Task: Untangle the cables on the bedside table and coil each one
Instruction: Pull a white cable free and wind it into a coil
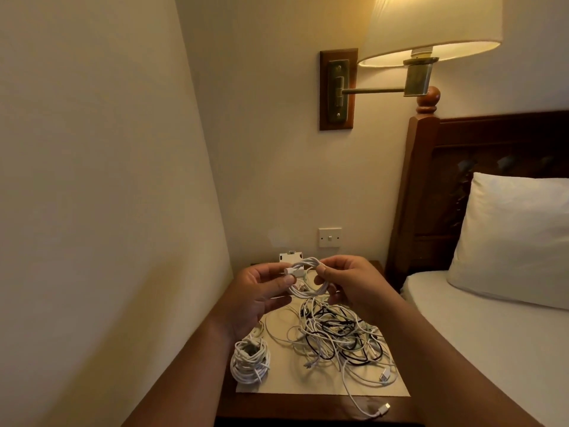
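Hands meet just above the table (277, 408): the left hand (261, 291) pinches the plug end of a white cable (308, 280), and the right hand (348, 285) grips its small loops. One finished coil (250, 360) lies at the near left, with the tangle (338, 337) of white and black leads beside it. I'd wrap the loose end snugly round the loops and tuck it in so they can't spring open. The bundle is best set down well apart from the tangle.

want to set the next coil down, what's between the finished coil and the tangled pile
In the head view, mostly bare cream mat lies between the coil and the pile; one loose white strand crosses its far part.
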